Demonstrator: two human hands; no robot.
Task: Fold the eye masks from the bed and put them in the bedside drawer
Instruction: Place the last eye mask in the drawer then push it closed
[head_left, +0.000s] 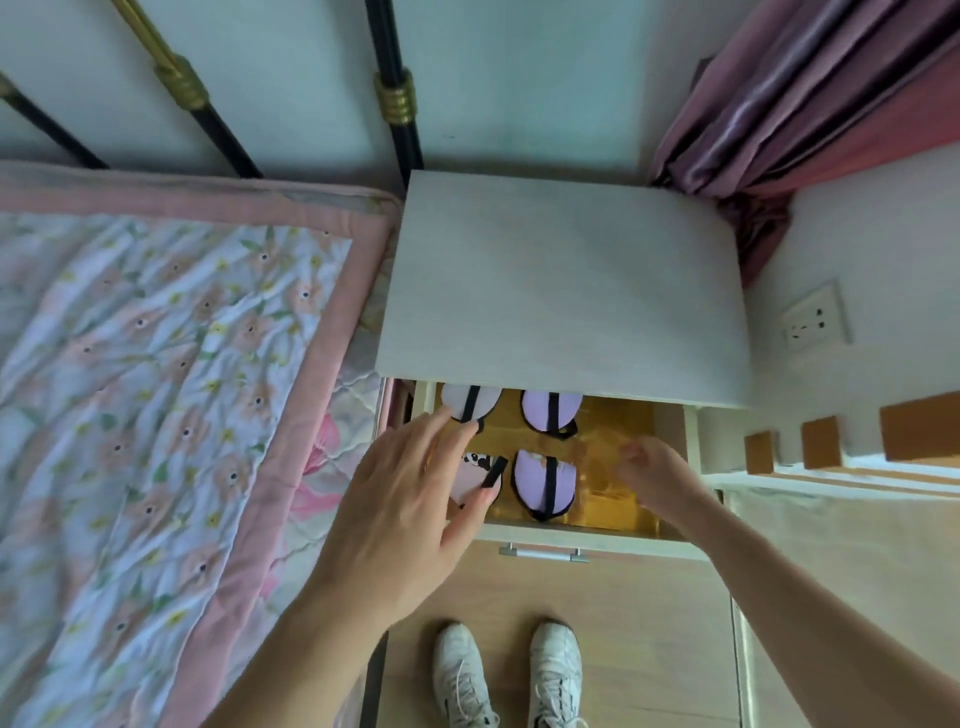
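The bedside drawer (582, 538) stands pulled open below the cabinet top. Several folded eye masks with black straps lie on its yellow bottom: a pale one (483, 400) at back left, a lilac one (545, 410) at back middle, a lilac one (540, 486) at front middle, and a pink panda one (475, 475) at front left. My left hand (405, 499) hovers with spread fingers over the panda mask, partly hiding it. My right hand (654, 478) hangs over the drawer's right side, fingers loosely curled, holding nothing.
The bed with a floral quilt (156, 389) lies to the left, touching the cabinet. The cabinet top (561, 286) overhangs the drawer's back. A curtain (805, 104) and a wall socket (813, 322) are on the right. My white shoes (509, 675) stand on the wooden floor below.
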